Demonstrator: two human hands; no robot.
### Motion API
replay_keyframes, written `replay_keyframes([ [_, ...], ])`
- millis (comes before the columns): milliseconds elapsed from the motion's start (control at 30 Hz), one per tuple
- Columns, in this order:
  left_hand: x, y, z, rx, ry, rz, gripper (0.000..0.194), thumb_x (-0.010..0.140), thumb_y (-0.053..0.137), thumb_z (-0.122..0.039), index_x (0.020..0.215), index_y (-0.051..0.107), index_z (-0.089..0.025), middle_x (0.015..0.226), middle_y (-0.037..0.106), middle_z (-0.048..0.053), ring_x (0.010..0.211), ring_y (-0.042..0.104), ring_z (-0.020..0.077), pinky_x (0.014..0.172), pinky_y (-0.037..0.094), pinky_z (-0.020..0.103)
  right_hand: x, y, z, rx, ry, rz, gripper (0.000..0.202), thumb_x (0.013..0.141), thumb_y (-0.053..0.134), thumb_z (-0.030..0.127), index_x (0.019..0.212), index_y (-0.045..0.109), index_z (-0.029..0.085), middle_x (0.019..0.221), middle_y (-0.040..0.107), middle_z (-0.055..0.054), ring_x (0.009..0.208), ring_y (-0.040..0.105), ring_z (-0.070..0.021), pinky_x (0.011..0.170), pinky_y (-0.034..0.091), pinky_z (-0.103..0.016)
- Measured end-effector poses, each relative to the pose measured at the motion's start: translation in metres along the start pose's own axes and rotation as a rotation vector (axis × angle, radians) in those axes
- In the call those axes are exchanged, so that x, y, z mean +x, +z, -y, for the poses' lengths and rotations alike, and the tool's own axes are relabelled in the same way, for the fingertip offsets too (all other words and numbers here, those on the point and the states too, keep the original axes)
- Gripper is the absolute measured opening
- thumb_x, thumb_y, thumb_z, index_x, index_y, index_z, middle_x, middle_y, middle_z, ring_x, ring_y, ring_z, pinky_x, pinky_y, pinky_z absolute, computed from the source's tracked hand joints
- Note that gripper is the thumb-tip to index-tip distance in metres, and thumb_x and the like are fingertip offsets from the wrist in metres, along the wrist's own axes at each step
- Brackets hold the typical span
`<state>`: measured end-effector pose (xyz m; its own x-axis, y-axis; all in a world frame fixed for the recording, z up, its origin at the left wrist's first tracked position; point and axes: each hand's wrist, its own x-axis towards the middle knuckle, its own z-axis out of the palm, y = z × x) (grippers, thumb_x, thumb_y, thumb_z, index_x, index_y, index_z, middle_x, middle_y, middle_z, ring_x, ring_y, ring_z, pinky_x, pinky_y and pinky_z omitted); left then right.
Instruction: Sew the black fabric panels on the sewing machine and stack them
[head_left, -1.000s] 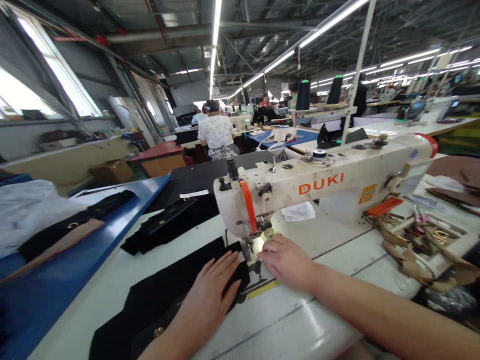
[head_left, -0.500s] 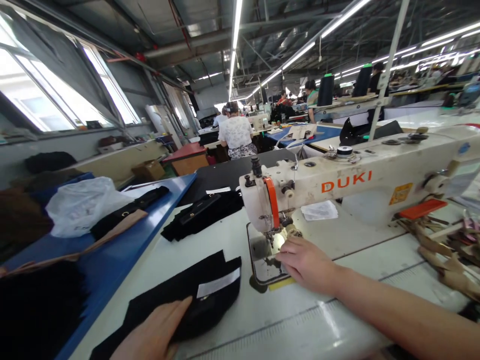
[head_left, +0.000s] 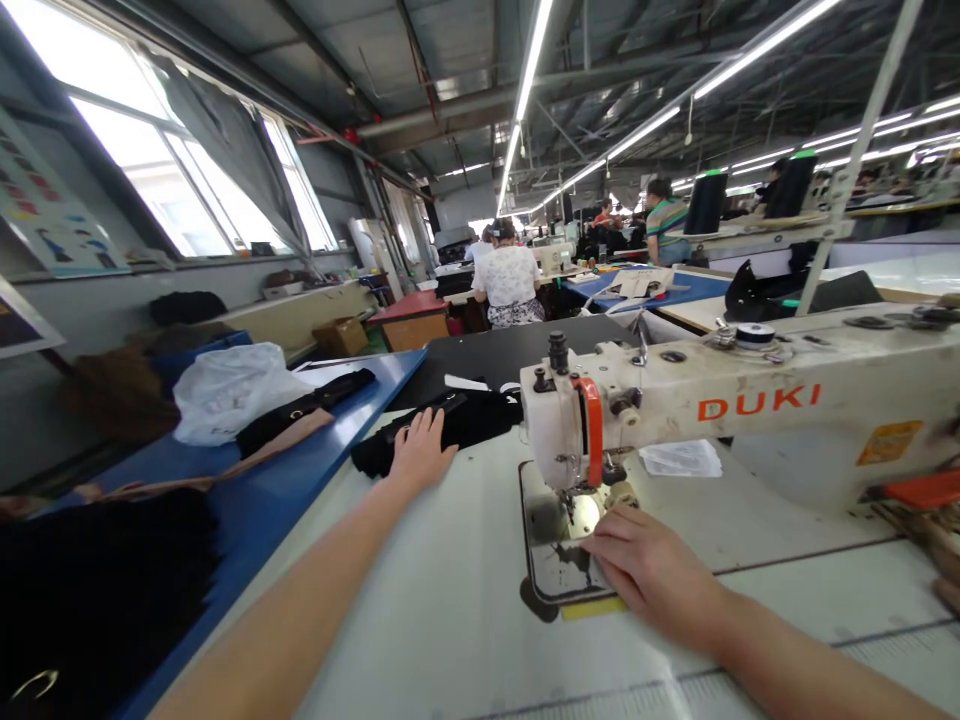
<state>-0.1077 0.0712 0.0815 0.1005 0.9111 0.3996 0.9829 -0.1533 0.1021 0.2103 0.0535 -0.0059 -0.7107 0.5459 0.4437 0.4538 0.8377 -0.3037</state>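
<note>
Left hand (head_left: pixel 421 452) spread on black, flat fabric pieces (head_left: pixel 480 418), white tabletop's (head_left: pixel 442 590) far edge. Probably light, limp; pinch layers at corner. Right hand (head_left: pixel 651 562) bunched; hold unclear.

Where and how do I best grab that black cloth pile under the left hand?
Probably pinch the low, black cloth pile by its long near edge, from the camera side, which that edge faces; the white sewing machine crowds its right end.
</note>
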Motion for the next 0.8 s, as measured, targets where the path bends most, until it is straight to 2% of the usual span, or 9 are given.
replay_keyframes([
  [100,-0.031,0.006,0.008,0.055,-0.047,0.008,0.034,0.093,0.058,-0.034,0.122,0.056,-0.017,0.122,0.058,0.009,0.103,0.061,0.0239,0.085,0.053,0.044,-0.003,0.002,0.0,0.033,-0.012,0.0,0.027,0.094,0.043,0.013,0.098,0.068,0.019,0.088,0.064,-0.008,0.087,0.057,-0.0219,0.079,0.05,-0.036],
  [233,-0.096,-0.008,0.033,0.151,-0.147,0.034,0.034,0.093,0.058,-0.034,0.122,0.056,-0.018,0.123,0.058,0.009,0.103,0.061,0.0235,0.085,0.053,0.044,-0.009,0.005,-0.004,0.038,-0.037,-0.007,0.028,0.096,0.041,0.018,0.102,0.068,0.022,0.093,0.065,-0.008,0.087,0.06,-0.0216,0.077,0.052,-0.036],
  [333,-0.149,-0.034,0.06,0.219,-0.23,0.052,0.034,0.092,0.057,-0.035,0.121,0.057,-0.018,0.127,0.057,0.011,0.109,0.059,0.0249,0.091,0.05,0.047,-0.012,0.009,-0.006,0.031,-0.06,-0.03,0.027,0.096,0.042,0.02,0.103,0.068,0.025,0.095,0.066,-0.008,0.087,0.062,-0.0207,0.076,0.054,-0.034],
  [400,-0.179,-0.058,0.082,0.278,-0.315,0.052,0.035,0.09,0.056,-0.036,0.117,0.062,-0.015,0.129,0.058,0.015,0.117,0.056,0.0309,0.097,0.046,0.05,-0.014,0.011,-0.007,0.026,-0.065,-0.045,0.027,0.096,0.043,0.02,0.103,0.068,0.026,0.096,0.066,-0.007,0.087,0.062,-0.0204,0.076,0.054,-0.034],
  [467,-0.202,-0.081,0.104,0.325,-0.449,0.091,0.04,0.083,0.055,-0.04,0.107,0.069,-0.01,0.121,0.064,0.021,0.115,0.058,0.0373,0.096,0.046,0.051,-0.014,0.011,-0.007,0.021,-0.063,-0.056,0.027,0.096,0.042,0.021,0.102,0.068,0.026,0.096,0.066,-0.007,0.087,0.063,-0.0203,0.076,0.055,-0.034],
  [533,-0.217,-0.098,0.119,0.301,-0.561,0.176,0.039,0.079,0.052,-0.042,0.093,0.073,-0.013,0.105,0.071,0.018,0.102,0.065,0.0366,0.09,0.051,0.047,-0.014,0.012,-0.007,0.012,-0.065,-0.064,0.027,0.096,0.042,0.022,0.1,0.068,0.026,0.096,0.066,-0.007,0.087,0.063,-0.0206,0.076,0.055,-0.034],
  [600,-0.223,-0.108,0.126,0.251,-0.603,0.227,0.032,0.079,0.048,-0.039,0.082,0.074,-0.019,0.093,0.074,0.012,0.089,0.069,0.0317,0.081,0.053,0.04,-0.013,0.011,-0.006,0.007,-0.072,-0.066,0.027,0.096,0.042,0.023,0.099,0.068,0.025,0.096,0.066,-0.008,0.086,0.063,-0.0207,0.076,0.055,-0.034],
  [700,-0.218,-0.114,0.127,0.223,-0.618,0.198,0.026,0.077,0.048,-0.033,0.07,0.071,-0.024,0.078,0.075,0.006,0.075,0.071,0.0276,0.07,0.054,0.035,-0.013,0.01,-0.005,0.004,-0.074,-0.066,0.027,0.096,0.041,0.022,0.099,0.068,0.025,0.095,0.066,-0.008,0.086,0.063,-0.0204,0.075,0.055,-0.033],
  [800,-0.206,-0.126,0.122,0.229,-0.651,0.104,0.028,0.079,0.046,-0.035,0.072,0.069,-0.021,0.068,0.072,0.005,0.066,0.069,0.0291,0.063,0.054,0.037,-0.013,0.01,-0.005,-0.001,-0.072,-0.06,0.029,0.096,0.04,0.022,0.099,0.068,0.025,0.096,0.067,-0.008,0.087,0.063,-0.0206,0.076,0.055,-0.034],
])
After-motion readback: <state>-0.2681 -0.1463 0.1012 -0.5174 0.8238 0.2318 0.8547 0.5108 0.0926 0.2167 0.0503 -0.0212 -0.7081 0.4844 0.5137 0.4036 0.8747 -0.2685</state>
